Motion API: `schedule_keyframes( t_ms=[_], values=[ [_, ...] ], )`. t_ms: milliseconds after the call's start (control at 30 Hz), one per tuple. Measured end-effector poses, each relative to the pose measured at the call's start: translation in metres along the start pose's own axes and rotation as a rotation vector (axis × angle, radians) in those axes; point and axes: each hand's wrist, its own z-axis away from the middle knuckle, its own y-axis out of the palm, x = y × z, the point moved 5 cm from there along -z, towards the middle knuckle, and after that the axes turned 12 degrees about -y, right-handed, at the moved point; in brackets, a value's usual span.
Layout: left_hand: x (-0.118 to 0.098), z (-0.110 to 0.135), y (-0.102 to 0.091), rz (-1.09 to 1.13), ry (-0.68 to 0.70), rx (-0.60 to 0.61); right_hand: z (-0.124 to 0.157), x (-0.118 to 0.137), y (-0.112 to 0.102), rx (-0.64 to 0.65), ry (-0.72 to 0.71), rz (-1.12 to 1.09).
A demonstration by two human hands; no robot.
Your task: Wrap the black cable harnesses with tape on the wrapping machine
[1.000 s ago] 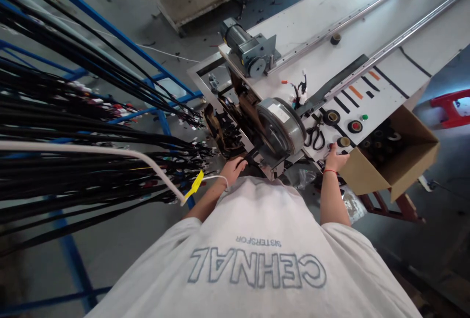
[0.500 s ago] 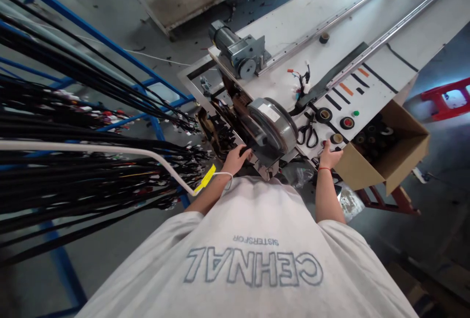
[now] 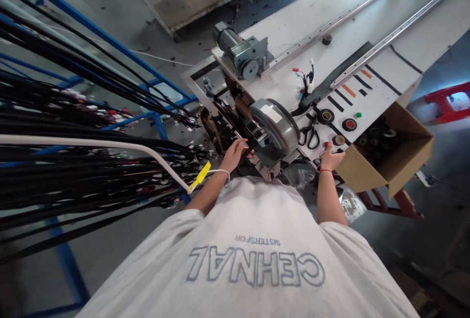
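Note:
My left hand (image 3: pixel 234 154) reaches into the dark mechanism of the winding machine, just left of its round grey drum (image 3: pixel 276 125). Its fingers curl on a black part that I cannot make out. A white cable with a yellow tag (image 3: pixel 200 176) runs to that wrist. My right hand (image 3: pixel 331 158), a red band on its wrist, rests closed at the front edge of the white table (image 3: pixel 293 24), beside a small tape roll (image 3: pixel 338 140). What its fingers press or hold is hidden. Black scissors (image 3: pixel 308 136) lie between drum and right hand.
Thick bundles of black cables (image 3: pixel 73 161) hang on a blue rack at the left. An open cardboard box (image 3: pixel 389 154) with tape rolls stands at the right. A grey motor (image 3: pixel 240 56), more tape rolls, red and green buttons and a metal rail sit on the table.
My left hand has moved a little up and right, deeper into the mechanism beside the drum. My right hand stays at the table edge. The view has shifted slightly.

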Motion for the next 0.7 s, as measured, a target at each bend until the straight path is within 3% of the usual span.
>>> schedule_keyframes(
  t_ms=[133, 200, 300, 467, 700],
  values=[
    [-0.031, 0.015, 0.006, -0.161, 0.353, -0.163, 0.0, -0.001, 0.001, -0.019, -0.019, -0.022],
    [-0.037, 0.029, 0.013, -0.241, 0.439, -0.264, 0.0, -0.001, 0.0, -0.026, -0.023, -0.021],
    [-0.025, 0.042, 0.028, -0.232, 0.32, -0.273, 0.001, -0.001, 0.001, -0.015, -0.024, -0.009],
    [0.01, 0.036, 0.061, -0.142, -0.045, 0.11, 0.001, -0.004, 0.003, 0.0, -0.012, -0.005],
    [-0.017, 0.028, 0.074, -0.401, -0.063, 0.149, 0.002, -0.008, 0.006, -0.015, 0.02, -0.012]
  ],
)
